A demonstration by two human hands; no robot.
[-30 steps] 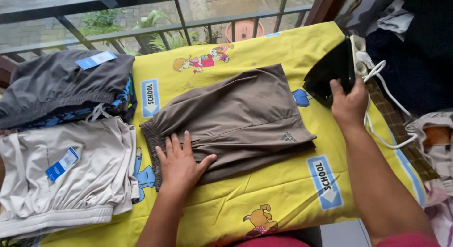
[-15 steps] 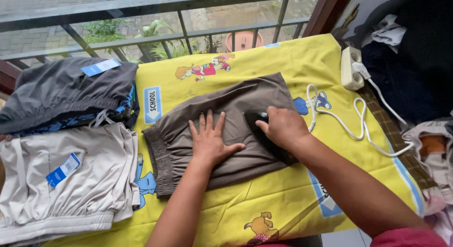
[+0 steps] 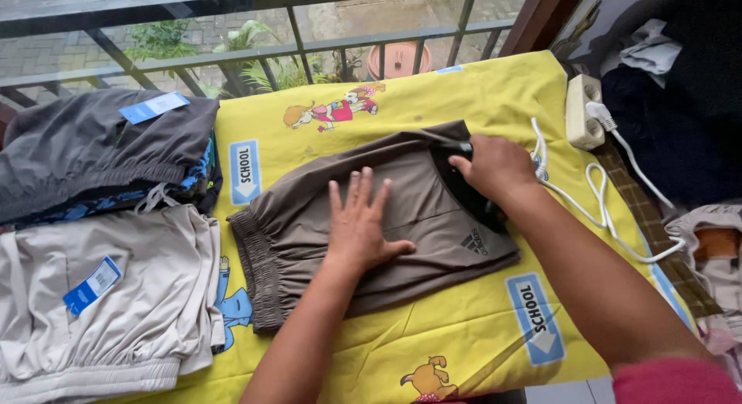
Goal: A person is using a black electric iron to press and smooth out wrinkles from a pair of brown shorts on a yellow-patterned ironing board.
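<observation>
Brown folded shorts [image 3: 309,218] lie across a yellow cartoon-print cloth [image 3: 464,342]. My left hand [image 3: 359,226] presses flat on the middle of the shorts, fingers spread. My right hand [image 3: 495,168] grips a black iron [image 3: 471,199] that rests on the right part of the shorts, mostly hidden under the hand and forearm. The iron's white cord [image 3: 595,211] loops over the cloth to a white power strip [image 3: 583,110] at the right.
Folded dark grey clothes [image 3: 93,149] with a blue tag and pale beige shorts [image 3: 108,296] with a blue tag sit at the left. A railing [image 3: 294,41] runs along the far edge. Dark clothes [image 3: 680,110] pile up at the right.
My right hand brought the iron from the cloth's right side down onto the shorts and slid it across them. My left hand shifted from the waistband toward the middle of the shorts.
</observation>
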